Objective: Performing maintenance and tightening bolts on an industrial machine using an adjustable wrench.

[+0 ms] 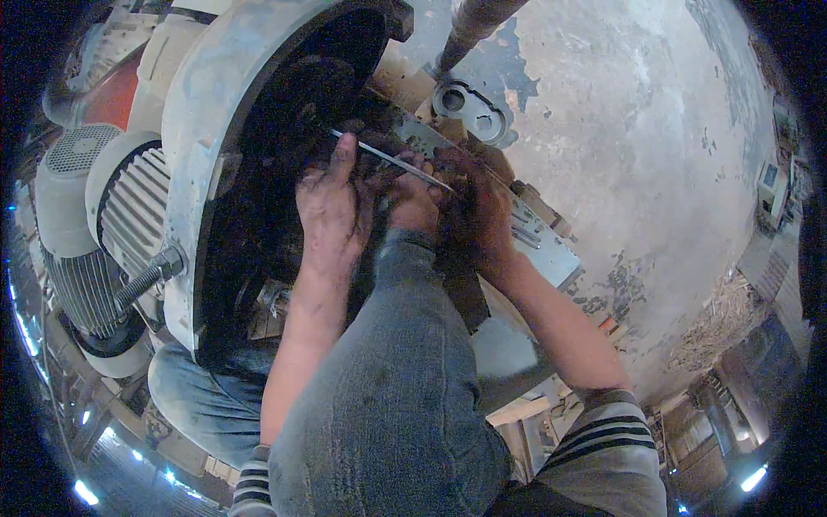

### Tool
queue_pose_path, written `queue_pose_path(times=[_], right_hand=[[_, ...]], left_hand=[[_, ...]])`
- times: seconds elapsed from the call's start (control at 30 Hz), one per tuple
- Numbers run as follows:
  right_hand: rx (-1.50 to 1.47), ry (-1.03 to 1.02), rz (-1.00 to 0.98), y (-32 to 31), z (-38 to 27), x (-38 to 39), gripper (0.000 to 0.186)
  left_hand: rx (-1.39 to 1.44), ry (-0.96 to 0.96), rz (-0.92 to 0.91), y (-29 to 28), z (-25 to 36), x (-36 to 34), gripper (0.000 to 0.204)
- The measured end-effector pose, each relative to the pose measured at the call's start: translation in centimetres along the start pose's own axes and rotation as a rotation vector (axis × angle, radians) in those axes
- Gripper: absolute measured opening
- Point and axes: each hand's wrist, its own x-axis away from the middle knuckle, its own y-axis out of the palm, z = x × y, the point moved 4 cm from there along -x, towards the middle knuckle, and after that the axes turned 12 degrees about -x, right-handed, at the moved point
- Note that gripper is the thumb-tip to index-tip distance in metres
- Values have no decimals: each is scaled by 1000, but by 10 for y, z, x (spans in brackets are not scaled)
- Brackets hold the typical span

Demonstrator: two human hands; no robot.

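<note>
A thin, straight metal rod (392,158) runs from the dark hollow of a large round machine housing (226,95) toward my right hand. My right hand (482,202), darkened with grime, is closed around the rod's near end; its fingers are partly in shadow. My left hand (332,211) is at the housing's mouth, with one finger stretched against the rod near its far end. Its other fingers look folded and are partly hidden. Between my hands, my bare foot (413,202) rests under the rod. What the rod's far tip meets is lost in the dark.
Ribbed grey motors (129,202) stand at the left, and a threaded bolt with a nut (155,276) sticks out of the housing. A metal plate with round openings (472,112) lies beyond my right hand. My jeans-clad leg (388,362) fills the middle.
</note>
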Motion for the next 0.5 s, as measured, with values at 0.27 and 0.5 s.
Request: queue_pose_path(times=[0.27,0.5], right_hand=[[-440,176,-21,11,34,21,24],[-23,112,-111,-26,-24,7,31]], left_hand=[[-75,-71,95,0,0,1,20],[-26,-7,52,-4,-5,-5,20]])
